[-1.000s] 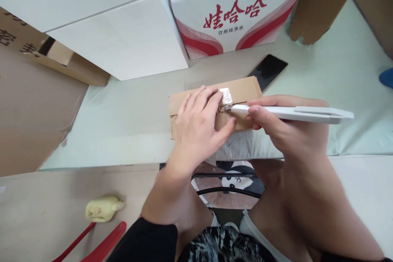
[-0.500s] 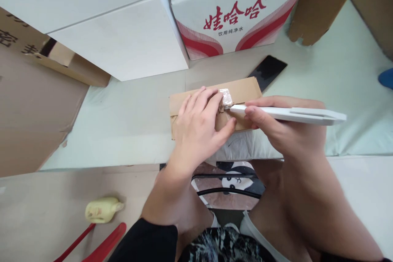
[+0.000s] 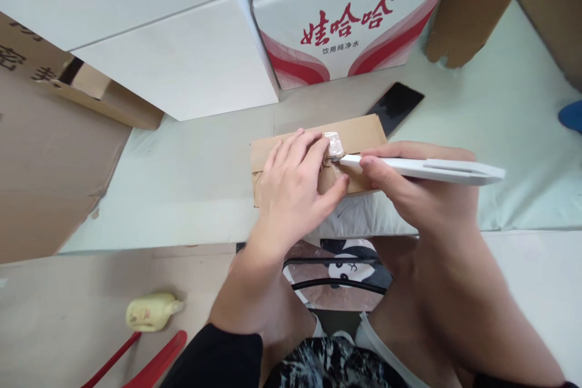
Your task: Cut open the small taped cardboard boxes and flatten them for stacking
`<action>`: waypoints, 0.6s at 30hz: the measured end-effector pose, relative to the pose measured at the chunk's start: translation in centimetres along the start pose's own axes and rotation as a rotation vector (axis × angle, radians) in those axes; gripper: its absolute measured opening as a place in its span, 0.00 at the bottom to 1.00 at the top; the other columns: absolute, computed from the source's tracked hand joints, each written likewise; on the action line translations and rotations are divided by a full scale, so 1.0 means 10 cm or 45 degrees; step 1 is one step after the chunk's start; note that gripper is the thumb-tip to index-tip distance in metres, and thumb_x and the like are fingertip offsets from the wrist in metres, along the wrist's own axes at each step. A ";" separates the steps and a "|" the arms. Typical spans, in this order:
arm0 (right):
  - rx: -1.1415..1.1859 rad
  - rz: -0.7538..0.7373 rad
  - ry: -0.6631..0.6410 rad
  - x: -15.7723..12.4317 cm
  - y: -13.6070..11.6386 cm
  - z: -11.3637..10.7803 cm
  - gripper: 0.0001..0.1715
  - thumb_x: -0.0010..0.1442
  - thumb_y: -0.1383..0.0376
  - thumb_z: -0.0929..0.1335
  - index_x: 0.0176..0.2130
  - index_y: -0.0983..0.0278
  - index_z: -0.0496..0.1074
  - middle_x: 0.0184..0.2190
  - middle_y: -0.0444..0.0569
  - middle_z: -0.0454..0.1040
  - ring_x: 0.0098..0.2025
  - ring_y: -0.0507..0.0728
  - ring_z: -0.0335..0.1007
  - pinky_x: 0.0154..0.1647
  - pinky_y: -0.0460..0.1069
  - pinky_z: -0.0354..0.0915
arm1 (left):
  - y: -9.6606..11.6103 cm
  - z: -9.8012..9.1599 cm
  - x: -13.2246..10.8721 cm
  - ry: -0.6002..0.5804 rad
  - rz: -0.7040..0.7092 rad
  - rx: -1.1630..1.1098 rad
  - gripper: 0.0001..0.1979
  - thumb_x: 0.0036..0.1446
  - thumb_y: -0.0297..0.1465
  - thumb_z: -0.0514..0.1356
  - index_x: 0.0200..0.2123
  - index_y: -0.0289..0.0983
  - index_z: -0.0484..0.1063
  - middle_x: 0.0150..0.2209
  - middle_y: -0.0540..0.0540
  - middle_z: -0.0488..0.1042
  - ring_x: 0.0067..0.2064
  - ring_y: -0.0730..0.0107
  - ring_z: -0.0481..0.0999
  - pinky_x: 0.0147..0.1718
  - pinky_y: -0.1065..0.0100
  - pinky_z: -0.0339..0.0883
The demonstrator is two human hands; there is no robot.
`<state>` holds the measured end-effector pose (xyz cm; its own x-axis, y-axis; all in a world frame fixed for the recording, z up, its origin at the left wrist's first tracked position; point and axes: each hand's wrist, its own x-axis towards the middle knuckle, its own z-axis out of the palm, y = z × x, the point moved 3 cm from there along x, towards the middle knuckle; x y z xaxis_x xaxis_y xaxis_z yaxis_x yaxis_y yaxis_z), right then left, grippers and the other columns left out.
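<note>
A small brown cardboard box (image 3: pixel 357 128) lies in front of me on the pale green cover. My left hand (image 3: pixel 294 179) rests on its top with the fingers stretched out and the thumb apart, bearing down on the left and middle part. In my right hand (image 3: pixel 421 194) is a white utility knife (image 3: pixel 454 170), gripped between thumb and fingers. Its tip touches the box's middle seam, where the cardboard is torn, just below a shiny piece of clear tape (image 3: pixel 334 143). How deep the tip goes cannot be seen.
A black phone (image 3: pixel 396 106) lies behind the box's right end. White cartons (image 3: pixel 191 54) and a red-and-white water carton (image 3: pixel 345 48) stand at the back, and larger brown cardboard (image 3: pixel 50 151) at the left. On the floor is a yellow bottle (image 3: pixel 150 311).
My right hand and the knife have shifted slightly to the left along the seam. My left hand and the box stay in place.
</note>
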<state>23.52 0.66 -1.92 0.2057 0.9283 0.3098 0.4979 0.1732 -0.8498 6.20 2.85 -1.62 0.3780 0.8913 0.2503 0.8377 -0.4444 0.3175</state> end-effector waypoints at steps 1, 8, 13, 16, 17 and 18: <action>0.003 0.017 -0.004 0.00 0.00 0.00 0.08 0.59 0.56 0.75 0.32 0.56 0.84 0.28 0.45 0.83 0.28 0.55 0.77 0.31 0.50 0.70 | 0.00 0.00 0.00 0.002 0.001 -0.004 0.22 0.63 0.40 0.61 0.58 0.39 0.72 0.62 0.41 0.75 0.68 0.50 0.69 0.68 0.48 0.62; 0.046 0.088 0.058 0.00 0.01 -0.02 0.10 0.60 0.58 0.73 0.28 0.58 0.80 0.22 0.44 0.78 0.23 0.53 0.72 0.27 0.51 0.67 | -0.01 0.01 0.01 0.009 0.001 -0.020 0.22 0.63 0.40 0.62 0.58 0.40 0.72 0.62 0.41 0.75 0.67 0.49 0.69 0.68 0.48 0.62; 0.033 0.132 0.106 0.01 0.03 -0.05 0.11 0.59 0.57 0.73 0.28 0.59 0.79 0.22 0.45 0.77 0.23 0.53 0.69 0.25 0.51 0.65 | -0.01 0.00 0.01 0.001 -0.005 -0.018 0.22 0.63 0.40 0.61 0.57 0.40 0.72 0.62 0.41 0.75 0.68 0.49 0.69 0.68 0.48 0.62; 0.182 0.202 0.334 0.06 0.10 -0.13 0.10 0.56 0.60 0.71 0.24 0.59 0.76 0.16 0.44 0.70 0.17 0.51 0.61 0.18 0.49 0.56 | -0.02 0.00 0.01 0.004 -0.007 -0.012 0.22 0.63 0.40 0.61 0.57 0.39 0.72 0.62 0.41 0.75 0.68 0.49 0.69 0.68 0.48 0.62; 0.256 0.179 0.457 0.08 0.12 -0.17 0.11 0.55 0.62 0.69 0.22 0.60 0.73 0.15 0.43 0.66 0.16 0.50 0.58 0.16 0.49 0.53 | -0.02 0.00 0.01 0.005 -0.004 -0.008 0.22 0.63 0.40 0.60 0.57 0.38 0.73 0.62 0.41 0.75 0.68 0.49 0.69 0.68 0.48 0.62; 0.330 0.125 0.593 0.10 0.14 -0.22 0.11 0.53 0.63 0.67 0.20 0.59 0.69 0.14 0.43 0.61 0.15 0.50 0.56 0.16 0.49 0.52 | -0.02 0.00 0.01 0.008 0.001 -0.004 0.22 0.63 0.41 0.60 0.57 0.38 0.73 0.62 0.40 0.75 0.68 0.49 0.69 0.68 0.48 0.62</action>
<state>26.27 1.12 -1.81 0.6217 0.7105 0.3297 0.2452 0.2233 -0.9434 6.10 2.98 -1.70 0.3758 0.8906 0.2563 0.8363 -0.4451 0.3202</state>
